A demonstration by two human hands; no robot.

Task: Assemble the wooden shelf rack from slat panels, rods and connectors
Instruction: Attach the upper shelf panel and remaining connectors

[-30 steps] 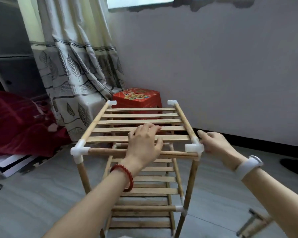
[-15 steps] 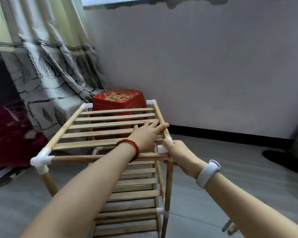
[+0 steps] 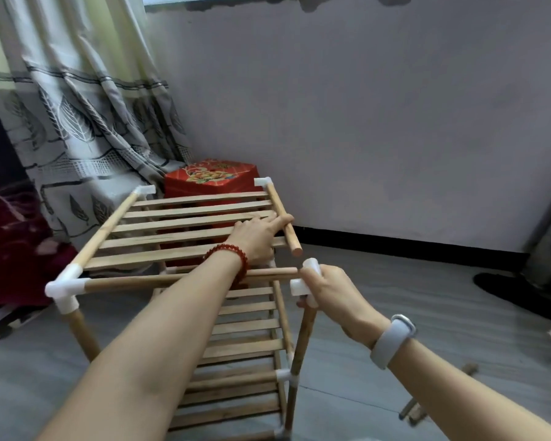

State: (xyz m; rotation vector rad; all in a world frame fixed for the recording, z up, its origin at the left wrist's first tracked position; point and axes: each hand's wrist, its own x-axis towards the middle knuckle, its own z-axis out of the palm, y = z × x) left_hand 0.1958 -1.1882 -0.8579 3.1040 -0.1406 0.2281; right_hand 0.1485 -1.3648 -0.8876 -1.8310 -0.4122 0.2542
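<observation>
The wooden shelf rack [image 3: 185, 224] stands on the floor with slat panels at several levels. My left hand [image 3: 258, 238], a red bead bracelet on its wrist, lies on the top slat panel, its fingers reaching onto the right side rod [image 3: 283, 222]. That rod's near end is bare and free. My right hand [image 3: 330, 289] grips the white corner connector [image 3: 303, 283] on top of the front right leg [image 3: 301, 345]. The connector sits apart from the side rod and from the front rod [image 3: 172, 280], whose right end is also bare. Another white connector [image 3: 66, 286] joins the front left corner.
A red patterned box [image 3: 210, 178] stands behind the rack by the grey wall. A leaf-print curtain [image 3: 77, 116] hangs at the left, with red fabric [image 3: 10, 237] below. Loose wooden parts [image 3: 417, 412] lie on the grey floor at the lower right. A dark object [image 3: 516, 291] is at the far right.
The front right connector has come off the side and front rods; my right hand has pulled it and the leg outward. My left hand shifted right along the top panel. The view turned right.
</observation>
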